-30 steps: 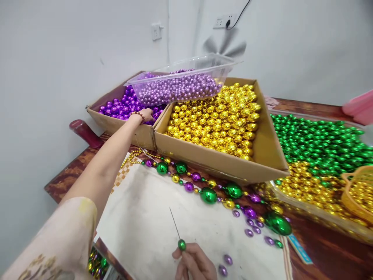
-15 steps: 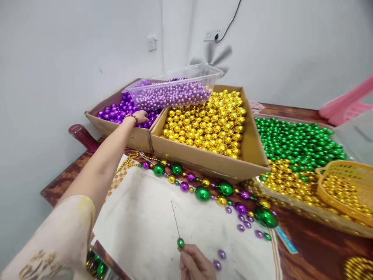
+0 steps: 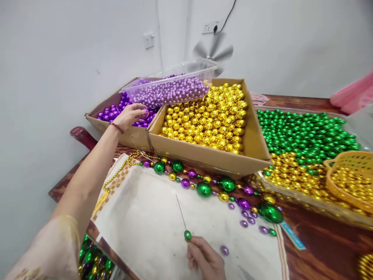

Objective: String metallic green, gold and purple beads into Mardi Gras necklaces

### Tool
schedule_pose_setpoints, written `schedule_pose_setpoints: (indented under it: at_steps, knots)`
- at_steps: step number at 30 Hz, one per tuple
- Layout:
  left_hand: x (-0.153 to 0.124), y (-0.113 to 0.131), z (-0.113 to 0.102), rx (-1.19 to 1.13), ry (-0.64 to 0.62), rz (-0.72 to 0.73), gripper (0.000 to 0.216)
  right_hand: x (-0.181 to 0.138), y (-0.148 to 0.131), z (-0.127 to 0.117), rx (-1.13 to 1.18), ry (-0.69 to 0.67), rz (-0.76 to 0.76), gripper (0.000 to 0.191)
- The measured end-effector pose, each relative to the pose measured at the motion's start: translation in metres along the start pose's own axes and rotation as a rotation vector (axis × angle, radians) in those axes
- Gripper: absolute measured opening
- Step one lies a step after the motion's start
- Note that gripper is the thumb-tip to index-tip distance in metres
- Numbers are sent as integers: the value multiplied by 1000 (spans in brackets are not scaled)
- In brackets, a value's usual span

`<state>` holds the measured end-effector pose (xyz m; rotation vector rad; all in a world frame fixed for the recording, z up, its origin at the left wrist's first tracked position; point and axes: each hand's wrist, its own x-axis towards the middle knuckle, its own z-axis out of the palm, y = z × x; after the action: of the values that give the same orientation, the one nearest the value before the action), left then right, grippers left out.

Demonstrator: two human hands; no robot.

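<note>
My left hand [image 3: 130, 116] is stretched out over the front edge of a cardboard box of purple beads [image 3: 112, 111], its fingers closed on a shiny purple bead [image 3: 145, 113]. Low in the view, my right hand [image 3: 205, 257] pinches a thin needle [image 3: 180, 212] that points up and away, with a green bead [image 3: 187, 235] threaded on it just above the fingertips. Beyond the needle lies a strand of green, gold and purple beads [image 3: 204, 189]. Several loose light purple beads [image 3: 244, 223] rest on the white cloth [image 3: 140, 221].
A clear tub of small purple beads [image 3: 175, 91] sits across the purple box and a box of gold beads [image 3: 204, 120]. To the right are a tray of green beads [image 3: 303, 134] and a yellow basket [image 3: 349, 186]. A fan [image 3: 212, 54] spins behind.
My left hand has lifted out of the purple beads and drawn back slightly, now with a purple bead. My right hand still holds the needle and green bead. The view has shifted slightly.
</note>
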<state>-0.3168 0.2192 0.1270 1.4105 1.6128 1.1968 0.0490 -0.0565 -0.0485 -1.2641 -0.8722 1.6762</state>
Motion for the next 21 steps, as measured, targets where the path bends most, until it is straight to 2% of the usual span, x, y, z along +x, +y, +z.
schedule_pose_setpoints:
  at_steps: [3,5,7,10,13,17,21]
  knots:
    - [-64,13,27,-500,-125,25,30,-2,-9,4,-9,-6,-80,29]
    - [-105,13,57,-687,-161,-46,26,-5,-16,4,-43,-14,-160,23]
    - [-140,8,91,-771,-183,-121,24,-9,-21,0,-93,-37,-265,18]
    - [-179,-2,133,-758,-219,-131,28,-17,-24,-10,-174,-35,-403,14]
    - [-203,-11,161,-635,-223,7,37,-24,-23,-19,-221,-6,-482,13]
    - [-219,-20,177,-481,-140,255,52,-28,-15,-27,-245,30,-527,13]
    - [-226,-26,183,-400,-102,391,45,-29,-4,-28,-229,47,-528,13]
